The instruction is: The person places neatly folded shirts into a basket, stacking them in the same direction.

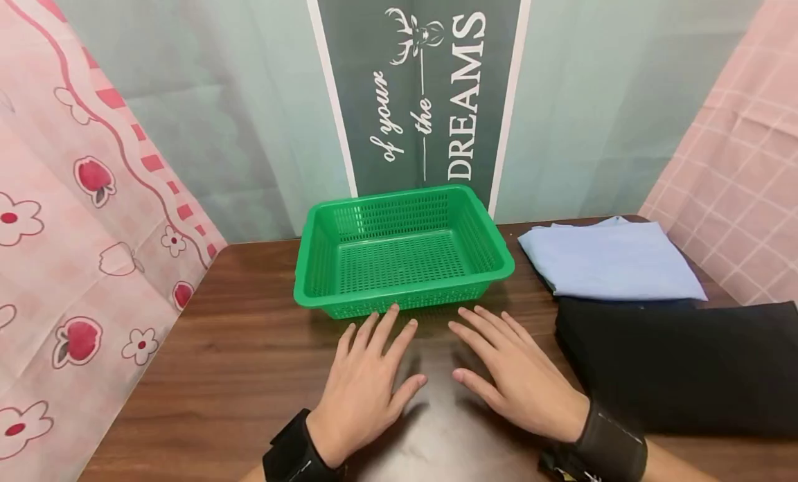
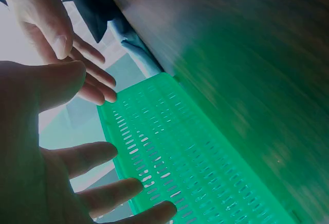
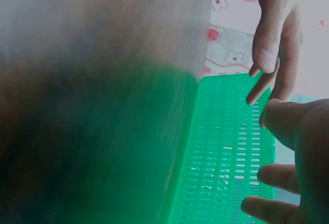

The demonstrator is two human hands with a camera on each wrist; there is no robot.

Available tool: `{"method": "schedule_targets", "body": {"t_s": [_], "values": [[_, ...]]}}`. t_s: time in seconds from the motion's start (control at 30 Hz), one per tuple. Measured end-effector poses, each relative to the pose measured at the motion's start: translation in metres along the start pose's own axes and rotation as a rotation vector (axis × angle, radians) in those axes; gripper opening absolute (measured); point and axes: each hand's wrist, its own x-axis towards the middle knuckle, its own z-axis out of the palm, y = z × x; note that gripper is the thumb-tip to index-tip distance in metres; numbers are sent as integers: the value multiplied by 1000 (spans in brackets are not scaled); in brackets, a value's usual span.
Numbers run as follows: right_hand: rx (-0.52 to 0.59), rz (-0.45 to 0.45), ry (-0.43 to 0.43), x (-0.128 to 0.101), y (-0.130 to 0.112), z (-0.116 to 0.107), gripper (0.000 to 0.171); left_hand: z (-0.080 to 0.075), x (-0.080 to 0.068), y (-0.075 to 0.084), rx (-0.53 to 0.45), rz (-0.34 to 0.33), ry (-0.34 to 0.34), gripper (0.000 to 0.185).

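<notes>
A green plastic basket (image 1: 405,288) with slotted walls stands at the back middle of the wooden table, and nothing lies inside it. My left hand (image 1: 368,385) is spread in front of the basket's near side, its fingers fairly straight and holding nothing. To its right, my right hand (image 1: 517,375) also has its fingers extended, thumb apart, with nothing in its grasp. Both wrist views show the basket's slotted side (image 2: 169,147) beyond the fingertips. Whether any fingertip touches the basket I cannot tell.
At the right lies a folded black cloth (image 1: 679,364), with a folded light blue cloth (image 1: 611,260) behind it. A grey-green curtain (image 1: 249,122) with lettering hangs at the back. Pink patterned curtains close off the left (image 1: 93,260) and right sides. Each wrist wears a black band (image 1: 611,440).
</notes>
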Motion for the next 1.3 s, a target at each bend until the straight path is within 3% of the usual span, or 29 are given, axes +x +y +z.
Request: {"method": "schedule_targets", "body": {"t_s": [0.13, 0.3, 0.5, 0.67, 0.93, 1.3], "values": [[-1, -7, 19, -3, -4, 0, 59, -6, -2, 0, -17, 5, -14, 69], [-18, -13, 62, -1, -3, -1, 59, -10, -3, -1, -7, 5, 45, 66], [17, 35, -5, -5, -2, -3, 59, -7, -8, 2, 2, 15, 51, 64], [9, 34, 9, -5, -1, -5, 59, -5, -8, 2, 12, 33, 65, 64], [7, -29, 56, 6, 1, -9, 58, -10, 0, -2, -34, 4, 29, 64], [29, -13, 38, 6, 3, -10, 59, -12, 1, -4, -24, -1, 45, 66]]}}
